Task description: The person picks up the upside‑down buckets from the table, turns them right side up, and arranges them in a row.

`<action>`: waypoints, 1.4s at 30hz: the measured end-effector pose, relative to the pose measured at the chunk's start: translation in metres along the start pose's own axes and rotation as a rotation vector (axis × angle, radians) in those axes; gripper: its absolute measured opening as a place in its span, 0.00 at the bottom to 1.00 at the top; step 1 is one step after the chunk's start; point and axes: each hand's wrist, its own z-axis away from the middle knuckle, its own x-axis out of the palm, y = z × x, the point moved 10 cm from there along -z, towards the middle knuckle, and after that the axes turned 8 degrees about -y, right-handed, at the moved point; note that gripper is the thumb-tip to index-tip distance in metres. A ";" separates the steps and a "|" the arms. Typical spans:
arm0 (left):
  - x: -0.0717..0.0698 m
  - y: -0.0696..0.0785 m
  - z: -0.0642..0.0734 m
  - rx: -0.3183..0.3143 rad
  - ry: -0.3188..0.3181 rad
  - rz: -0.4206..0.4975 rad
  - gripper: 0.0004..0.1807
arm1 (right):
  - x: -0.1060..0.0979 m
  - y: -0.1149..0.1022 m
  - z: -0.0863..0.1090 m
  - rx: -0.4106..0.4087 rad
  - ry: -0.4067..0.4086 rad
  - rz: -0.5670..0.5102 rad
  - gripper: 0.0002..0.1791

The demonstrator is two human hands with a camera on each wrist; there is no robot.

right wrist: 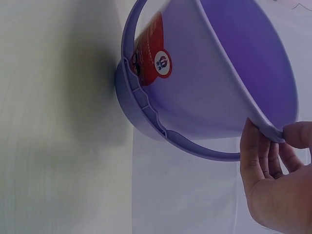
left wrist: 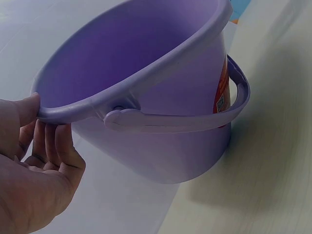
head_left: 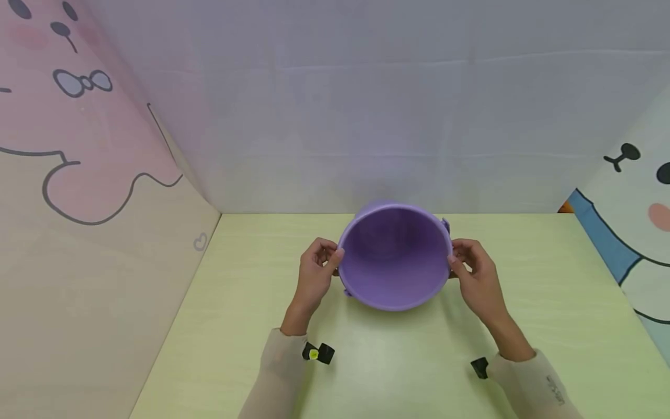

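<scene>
A purple plastic bucket (head_left: 395, 288) tilts its open mouth toward me, and its inside shows bare walls. My left hand (head_left: 316, 273) pinches the rim at the left, thumb on the lip and fingers curled beneath it. On the opposite side my right hand (head_left: 477, 280) pinches the rim the same way. In the left wrist view the bucket's handle (left wrist: 180, 123) hangs down along the outer wall. A red label (right wrist: 155, 51) with a round white emblem shows on the bucket's side in the right wrist view.
The bucket is over a pale yellow-green table (head_left: 241, 326), close to a whitish back wall sheet (head_left: 324, 128). Cartoon-printed panels stand on both sides, a pink one (head_left: 89, 192) at left and a white bear (head_left: 628, 221) at right. Dark wrist devices (head_left: 325, 353) sit at the cuffs.
</scene>
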 end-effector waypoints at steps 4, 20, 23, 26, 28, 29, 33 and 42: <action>-0.001 0.000 -0.001 -0.002 -0.004 0.020 0.06 | -0.001 -0.001 -0.002 0.006 0.009 -0.021 0.14; 0.001 -0.004 -0.005 -0.058 -0.039 0.184 0.11 | -0.003 -0.002 -0.007 0.036 0.014 -0.017 0.16; 0.001 -0.004 -0.006 -0.071 -0.036 0.201 0.11 | -0.003 -0.002 -0.008 0.041 -0.006 -0.035 0.16; 0.001 -0.005 -0.007 -0.077 -0.036 0.219 0.10 | -0.002 -0.002 -0.009 0.045 -0.039 -0.066 0.18; 0.001 -0.006 -0.008 -0.082 -0.034 0.228 0.08 | -0.001 -0.003 -0.010 0.044 -0.059 -0.077 0.18; 0.001 -0.006 -0.009 -0.085 -0.032 0.233 0.08 | -0.001 -0.004 -0.010 0.044 -0.067 -0.081 0.19; 0.001 -0.005 -0.010 -0.095 -0.024 0.243 0.02 | -0.001 -0.005 -0.012 0.046 -0.080 -0.118 0.20; 0.001 -0.005 -0.016 -0.135 0.001 0.267 0.01 | -0.003 -0.002 -0.018 0.070 -0.072 -0.193 0.19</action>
